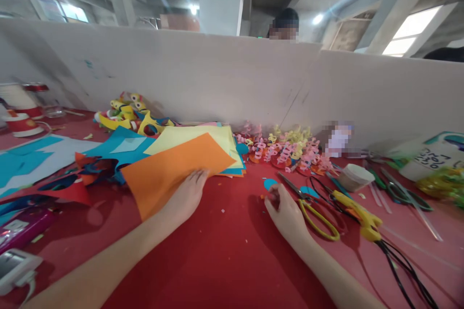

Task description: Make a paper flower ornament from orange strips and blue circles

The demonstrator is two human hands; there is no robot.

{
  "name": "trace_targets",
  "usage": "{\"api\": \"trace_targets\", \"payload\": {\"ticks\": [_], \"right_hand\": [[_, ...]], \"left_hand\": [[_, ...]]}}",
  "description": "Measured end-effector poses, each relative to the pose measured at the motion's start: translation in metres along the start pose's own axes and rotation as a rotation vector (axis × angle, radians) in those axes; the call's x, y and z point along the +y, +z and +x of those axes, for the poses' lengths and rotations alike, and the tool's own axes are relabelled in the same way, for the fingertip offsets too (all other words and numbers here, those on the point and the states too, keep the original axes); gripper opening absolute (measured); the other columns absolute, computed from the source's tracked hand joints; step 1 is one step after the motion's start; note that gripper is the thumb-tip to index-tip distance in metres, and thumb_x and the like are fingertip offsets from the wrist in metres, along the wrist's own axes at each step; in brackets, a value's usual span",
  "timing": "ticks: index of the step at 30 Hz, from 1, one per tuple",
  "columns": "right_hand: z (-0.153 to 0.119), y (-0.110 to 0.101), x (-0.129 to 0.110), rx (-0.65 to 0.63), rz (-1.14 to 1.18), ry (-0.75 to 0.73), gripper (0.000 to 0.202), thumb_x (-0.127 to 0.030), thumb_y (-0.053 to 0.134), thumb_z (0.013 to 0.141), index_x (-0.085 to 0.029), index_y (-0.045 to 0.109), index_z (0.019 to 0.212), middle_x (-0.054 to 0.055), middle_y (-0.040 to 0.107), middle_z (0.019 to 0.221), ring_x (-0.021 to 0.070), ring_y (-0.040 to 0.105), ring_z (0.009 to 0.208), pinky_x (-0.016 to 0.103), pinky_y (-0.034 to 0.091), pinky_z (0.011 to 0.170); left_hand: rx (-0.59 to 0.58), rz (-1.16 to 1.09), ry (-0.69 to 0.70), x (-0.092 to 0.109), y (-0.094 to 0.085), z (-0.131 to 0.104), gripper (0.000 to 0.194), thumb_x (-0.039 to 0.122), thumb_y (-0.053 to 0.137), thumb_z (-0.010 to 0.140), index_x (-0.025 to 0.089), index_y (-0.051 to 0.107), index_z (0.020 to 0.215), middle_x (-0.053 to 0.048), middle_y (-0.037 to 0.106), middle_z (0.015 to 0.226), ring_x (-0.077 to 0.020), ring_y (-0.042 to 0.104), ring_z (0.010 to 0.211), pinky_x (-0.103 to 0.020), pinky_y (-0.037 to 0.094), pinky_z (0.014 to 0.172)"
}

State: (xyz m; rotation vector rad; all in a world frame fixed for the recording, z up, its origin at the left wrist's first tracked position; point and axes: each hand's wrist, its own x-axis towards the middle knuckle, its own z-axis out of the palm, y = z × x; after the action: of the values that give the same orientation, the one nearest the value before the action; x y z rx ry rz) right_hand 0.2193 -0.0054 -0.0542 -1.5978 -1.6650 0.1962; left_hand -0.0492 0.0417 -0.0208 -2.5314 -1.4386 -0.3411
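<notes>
An orange sheet (174, 169) lies tilted over a stack of pale yellow sheets (213, 135) with blue edges beneath. My left hand (192, 186) rests at its lower right edge, fingers stretched out against it. Right of centre, my right hand (284, 207) hovers low over the red table (232, 251), fingers curled; whether they hold anything is hidden. Just beyond its fingertips lies a small blue disc (270, 184). Beside this hand are yellow-handled scissors (319, 221), blades pointing up and left, near another blue disc (310, 191).
Pink and yellow curled paper pieces (286, 147) stand along the white partition (217, 77). A yellow glue gun (362, 215) with a black cord and dark green scissors (408, 193) lie right. Blue and red scraps, yellow figures (130, 108) and a magenta device (27, 227) are left.
</notes>
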Motion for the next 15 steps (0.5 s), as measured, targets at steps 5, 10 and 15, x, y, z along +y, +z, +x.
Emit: {"api": "trace_targets", "payload": {"ticks": [5, 10, 15], "right_hand": [[0.000, -0.001, 0.000, -0.053, 0.006, 0.019, 0.014, -0.032, 0.043, 0.078, -0.022, 0.047, 0.087, 0.003, 0.058, 0.075, 0.0192, 0.059, 0.069, 0.030, 0.046, 0.065], [0.000, -0.001, 0.000, -0.106, -0.007, 0.018, 0.014, -0.031, 0.042, 0.079, -0.022, 0.050, 0.085, 0.003, 0.061, 0.078, 0.0187, 0.059, 0.069, 0.030, 0.046, 0.065], [0.002, -0.001, 0.001, -0.129, 0.001, 0.021, 0.012, -0.029, 0.043, 0.078, -0.022, 0.052, 0.083, 0.003, 0.063, 0.078, 0.0184, 0.060, 0.066, 0.029, 0.046, 0.061]], "left_hand": [[-0.011, -0.043, 0.025, 0.003, -0.003, 0.000, 0.029, 0.006, 0.036, 0.084, 0.012, 0.060, 0.098, -0.012, 0.059, 0.098, -0.0217, 0.058, 0.089, -0.033, 0.049, 0.076], [0.086, 0.055, -0.026, -0.008, -0.007, 0.006, 0.027, 0.010, 0.037, 0.087, 0.014, 0.062, 0.097, -0.010, 0.059, 0.089, -0.0226, 0.055, 0.086, -0.031, 0.048, 0.067], [0.139, -0.021, -0.101, -0.020, -0.012, 0.019, 0.031, 0.027, 0.039, 0.090, 0.014, 0.059, 0.108, -0.011, 0.061, 0.097, -0.0228, 0.056, 0.091, -0.033, 0.047, 0.076]]}}
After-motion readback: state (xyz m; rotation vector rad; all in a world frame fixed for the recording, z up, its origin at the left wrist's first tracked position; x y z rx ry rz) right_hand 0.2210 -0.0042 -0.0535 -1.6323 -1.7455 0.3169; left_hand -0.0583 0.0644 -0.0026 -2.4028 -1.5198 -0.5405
